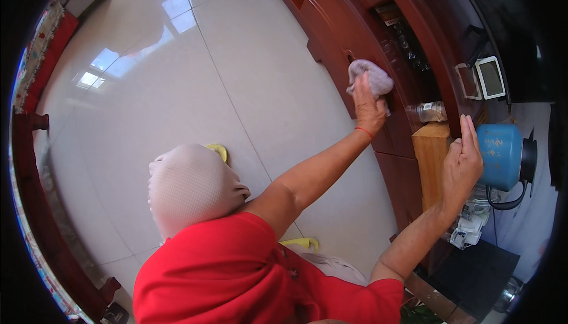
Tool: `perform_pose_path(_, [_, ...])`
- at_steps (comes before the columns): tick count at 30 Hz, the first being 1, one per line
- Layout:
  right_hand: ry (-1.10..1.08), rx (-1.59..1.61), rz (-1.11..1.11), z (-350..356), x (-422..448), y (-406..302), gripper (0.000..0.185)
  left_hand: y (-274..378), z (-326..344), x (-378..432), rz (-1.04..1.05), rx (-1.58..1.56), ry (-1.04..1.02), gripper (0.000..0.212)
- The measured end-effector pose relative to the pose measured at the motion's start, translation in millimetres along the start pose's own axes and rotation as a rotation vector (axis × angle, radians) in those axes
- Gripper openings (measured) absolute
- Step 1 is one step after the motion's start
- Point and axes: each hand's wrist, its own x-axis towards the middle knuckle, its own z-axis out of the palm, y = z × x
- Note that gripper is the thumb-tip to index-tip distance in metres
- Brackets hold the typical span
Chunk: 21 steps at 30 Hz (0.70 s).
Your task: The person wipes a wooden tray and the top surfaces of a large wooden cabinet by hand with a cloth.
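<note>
My left hand [369, 110], with a thin red string on its wrist, holds a pale purple-grey cloth [372, 77] against the curved front of a dark red wooden cabinet [328, 26], beside a small handle. The fingers lie over the cloth. My right hand [462, 160] has its fingers stretched out at the cabinet's top edge and holds nothing. Just right of it is a blue kettle [501, 157] with a black lid and handle. Below the right hand's fingertips, a light wooden box [428, 155] is partly hidden by that hand.
A white-framed device [490, 77] stands on the cabinet top. A clear jar [431, 112] lies in an open shelf. Clear glass cups [470, 226] are near the kettle, with a black panel [475, 270] beyond. Dark red wooden furniture [42, 199] runs along the left of the tiled floor [146, 97].
</note>
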Motion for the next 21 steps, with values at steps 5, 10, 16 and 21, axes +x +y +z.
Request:
perform_pose_path(5, [0.018,0.019,-0.005,0.8,0.8,-2.1,0.042,-47.2,-19.4,-28.4,-0.277,0.022,-0.202,0.074])
perform_pose_path(10, [0.036,-0.042,0.013,-4.2,-12.3,15.1,0.043,42.9,0.5,20.0,0.188,-0.091,-0.053,0.074])
perform_pose_path(16, [0.052,-0.019,-0.067,5.5,0.2,-0.6,0.042,-40.6,-16.9,52.2,-0.214,0.088,0.027,0.068])
perform_pose_path(21, [0.062,0.017,-0.036,9.1,-4.2,9.6,0.042,-20.1,-18.5,25.4,0.072,0.028,-0.147,0.073])
